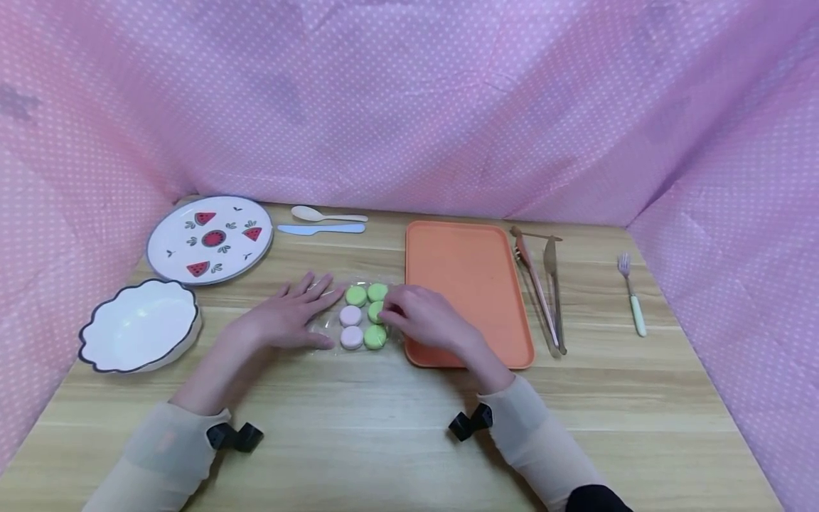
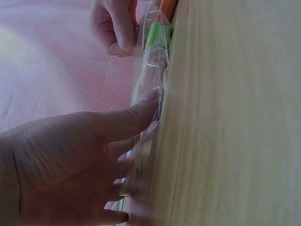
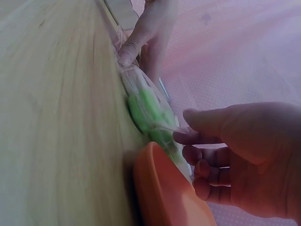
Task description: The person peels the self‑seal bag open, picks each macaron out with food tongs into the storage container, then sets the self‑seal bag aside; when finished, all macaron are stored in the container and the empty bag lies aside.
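Observation:
A clear plastic bag (image 1: 331,327) lies on the wooden table with several green macarons (image 1: 375,337) and two pale pink macarons (image 1: 350,337) in rows inside. My left hand (image 1: 284,320) rests at the bag's left side with fingers spread; the thumb touches the plastic in the left wrist view. At the bag's right end, my right hand (image 1: 425,320) pinches a bit of the film between thumb and forefinger, as the right wrist view shows, its other fingers curled. Part of the green macarons is hidden behind this hand. Below my right wrist is an orange tray (image 1: 461,277).
Left stand a watermelon-patterned plate (image 1: 182,245) and a scalloped white bowl (image 1: 137,327). A white spoon (image 1: 329,216) and blue knife (image 1: 320,229) lie at the back. Right of the tray are a metallic knife (image 1: 554,284), other slim utensils (image 1: 537,281) and a green-handled fork (image 1: 633,299).

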Available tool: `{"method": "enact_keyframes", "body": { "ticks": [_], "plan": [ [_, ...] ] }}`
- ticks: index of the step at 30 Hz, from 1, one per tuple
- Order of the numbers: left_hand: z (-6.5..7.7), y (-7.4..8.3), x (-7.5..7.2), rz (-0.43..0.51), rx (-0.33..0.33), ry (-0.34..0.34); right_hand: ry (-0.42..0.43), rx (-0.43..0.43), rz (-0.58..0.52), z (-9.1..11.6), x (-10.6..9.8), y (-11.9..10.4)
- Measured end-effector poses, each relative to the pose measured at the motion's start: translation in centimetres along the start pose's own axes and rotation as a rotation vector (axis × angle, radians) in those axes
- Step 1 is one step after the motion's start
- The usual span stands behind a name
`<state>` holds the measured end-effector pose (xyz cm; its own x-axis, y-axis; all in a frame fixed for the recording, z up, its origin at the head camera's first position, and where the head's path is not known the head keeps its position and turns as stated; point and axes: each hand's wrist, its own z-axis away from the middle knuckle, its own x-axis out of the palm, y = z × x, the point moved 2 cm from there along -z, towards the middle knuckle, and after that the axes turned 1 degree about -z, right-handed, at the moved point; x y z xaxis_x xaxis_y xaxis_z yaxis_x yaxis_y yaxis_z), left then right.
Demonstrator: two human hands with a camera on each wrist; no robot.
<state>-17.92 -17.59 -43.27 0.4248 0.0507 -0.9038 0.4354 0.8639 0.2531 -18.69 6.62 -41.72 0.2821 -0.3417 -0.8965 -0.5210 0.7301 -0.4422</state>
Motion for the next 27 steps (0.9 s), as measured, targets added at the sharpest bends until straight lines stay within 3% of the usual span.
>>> {"method": "enact_keyframes", "body": {
  "ticks": [18, 27],
  "plan": [
    [0.0, 0.3, -0.2, 0.006, 0.003, 0.003, 0.016, 0.024, -0.003, 0.3, -0.4, 0.9],
    [0.1, 0.0, -0.1, 0.0, 0.003, 0.014, 0.02, 0.051, -0.003, -0.7, -0.3, 0.5]
  ]
}}
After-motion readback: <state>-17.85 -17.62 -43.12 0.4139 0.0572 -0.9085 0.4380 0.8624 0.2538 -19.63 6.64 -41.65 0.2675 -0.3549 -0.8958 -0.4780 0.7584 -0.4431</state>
